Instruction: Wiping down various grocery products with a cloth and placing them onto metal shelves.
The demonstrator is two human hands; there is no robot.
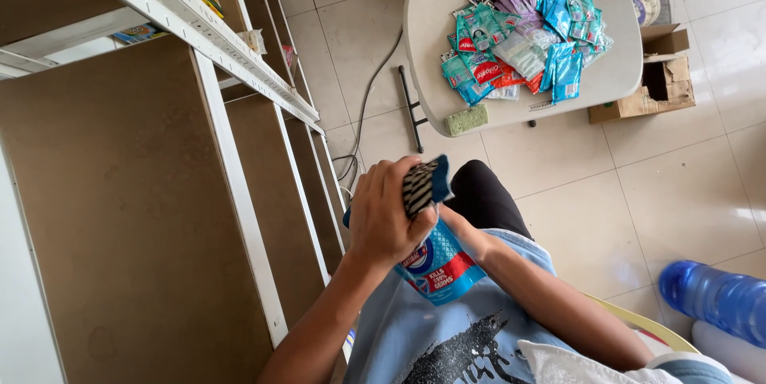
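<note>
Left hand: the left hand point(388, 212) is curled shut, fingers wrapped over the top of a black-and-white striped cloth point(418, 185), which bunches in soft folds with a blue edge showing at its upper corner.
Right hand: the right hand point(448, 220) is almost wholly hidden behind the pouch and the left hand; only the wrist and forearm show, so how it grips cannot be told.
Pouch: a glossy blue plastic pouch point(441, 264) with a red and white label sits just below the left hand, in front of the person's chest, touching the cloth at its top; its surface is smooth and slightly crinkled.
Shelving: brown board shelves point(120, 192) with white metal rails stand to the left, matte and flat, close beside the left forearm.
Table: an off-white folding table point(614, 73) with rounded corners stands well apart on the tiled floor, carrying a heap of shiny sachets point(523, 37) in blue, teal, purple and red.
Sponge: a green rectangular sponge point(467, 119) with a rough face lies at the table's near edge.
Box: an open cardboard box point(662, 85) sits beside the table.
Bottle: a translucent blue water bottle point(714, 296), ribbed and rounded, lies at the lower right.
</note>
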